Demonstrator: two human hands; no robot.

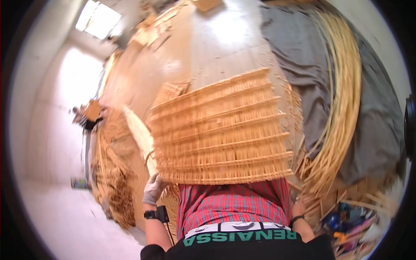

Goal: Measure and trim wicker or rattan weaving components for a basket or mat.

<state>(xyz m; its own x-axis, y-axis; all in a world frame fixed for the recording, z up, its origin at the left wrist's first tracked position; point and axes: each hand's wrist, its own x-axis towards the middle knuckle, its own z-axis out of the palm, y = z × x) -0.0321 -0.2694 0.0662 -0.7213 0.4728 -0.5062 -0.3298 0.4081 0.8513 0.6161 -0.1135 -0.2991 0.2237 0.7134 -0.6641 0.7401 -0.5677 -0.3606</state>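
"Woven panel [221, 134], straw-coloured, spreads out in front of the wearer, its near edge overlapping the red plaid cloth [234, 206]. How does the grip look from your end?"

"From my distant seat I see the left hand [154, 189], in a pale glove, at the panel's near left corner, fingers bent and touching the edge; how firmly they close, I can't tell. The right hand [306, 203] is at the near end of the long pale strands [349, 86] (it comes through blurred), so I can't tell how far it's open or whether it has hold of any."

"And the surface, the room?"

"I get a smooth tan floor [234, 52], glossy under the light, with scraps scattered about. Grey cloth [299, 60] lies rumpled beneath the strands on the right. A white wall [47, 151] runs down the left, with a bright window [93, 19] above."

"Your counts?"

"One large panel, one smaller woven piece [173, 89] partly behind it, two hands, one dark watch [150, 215] on the left wrist, one dark band [297, 218] on the right. One long sweep of strands. Far left, one brown box [92, 111] beside what looks like one person [80, 118]."
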